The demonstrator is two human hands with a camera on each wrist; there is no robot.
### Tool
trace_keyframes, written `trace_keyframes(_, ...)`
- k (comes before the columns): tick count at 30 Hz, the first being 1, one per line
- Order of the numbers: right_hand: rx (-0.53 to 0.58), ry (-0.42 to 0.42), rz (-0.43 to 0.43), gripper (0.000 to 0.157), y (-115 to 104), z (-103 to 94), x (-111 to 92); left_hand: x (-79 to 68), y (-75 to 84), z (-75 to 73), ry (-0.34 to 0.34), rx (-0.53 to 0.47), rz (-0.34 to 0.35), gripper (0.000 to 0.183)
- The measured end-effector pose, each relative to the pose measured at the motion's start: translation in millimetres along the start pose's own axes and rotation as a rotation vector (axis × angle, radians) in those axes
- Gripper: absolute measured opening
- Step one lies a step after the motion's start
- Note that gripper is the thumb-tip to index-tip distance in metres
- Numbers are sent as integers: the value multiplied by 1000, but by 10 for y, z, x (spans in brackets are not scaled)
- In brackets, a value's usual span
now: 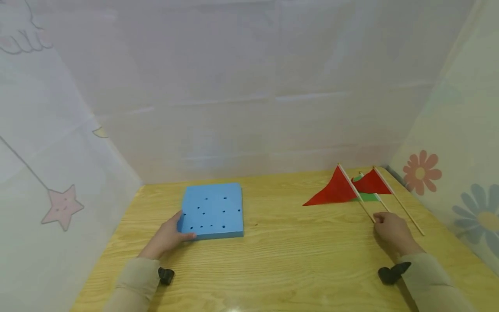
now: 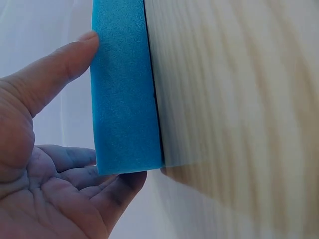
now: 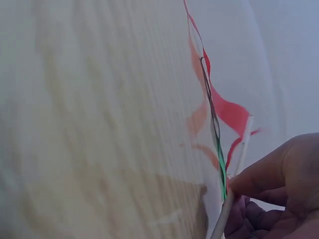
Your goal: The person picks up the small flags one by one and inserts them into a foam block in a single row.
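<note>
A square blue foam block (image 1: 213, 203) with several small holes in its top lies on the table, left of the middle. My left hand (image 1: 168, 236) holds its near left corner, thumb (image 2: 82, 50) at the near side and fingers around the left side. At the right, my right hand (image 1: 393, 229) pinches the lower end of a wooden stick bearing a red triangular flag (image 1: 334, 190). In the right wrist view that stick (image 3: 224, 214) runs between thumb and fingers. Beside it lie a second red flag (image 1: 372, 183) and a partly covered green flag (image 1: 368, 197).
The wood-grain table (image 1: 273, 260) is bordered by a pale cloth wall (image 1: 249, 108) at the back and printed cloths at both sides. Bare tabletop separates the block from the flags. The second red flag's stick (image 1: 409, 215) lies just right of my right hand.
</note>
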State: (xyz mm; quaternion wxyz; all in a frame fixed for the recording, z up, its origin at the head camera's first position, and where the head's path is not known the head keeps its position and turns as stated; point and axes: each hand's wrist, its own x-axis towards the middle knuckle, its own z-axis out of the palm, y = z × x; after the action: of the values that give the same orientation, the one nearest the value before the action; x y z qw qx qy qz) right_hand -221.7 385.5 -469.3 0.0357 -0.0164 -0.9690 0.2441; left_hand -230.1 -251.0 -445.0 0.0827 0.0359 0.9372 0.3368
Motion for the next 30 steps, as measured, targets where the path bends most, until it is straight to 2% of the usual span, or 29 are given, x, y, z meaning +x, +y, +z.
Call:
trace_keyframes(9, 199, -77, 109, 47, -184, -75, -19, 57, 105, 110, 6, -25, 28, 100)
trace_keyframes(16, 324, -36, 116, 48, -278, -60, -29, 93, 178, 181, -5, 4, 48, 96)
trace_keyframes(24, 361, -26, 108, 48, -360, -47, -22, 144, 241, 228, 6, -13, 43, 92)
trace_keyframes(30, 370, -30, 88, 49, -400, -30, 3, 194, 239, 258, 20, -61, 14, 101)
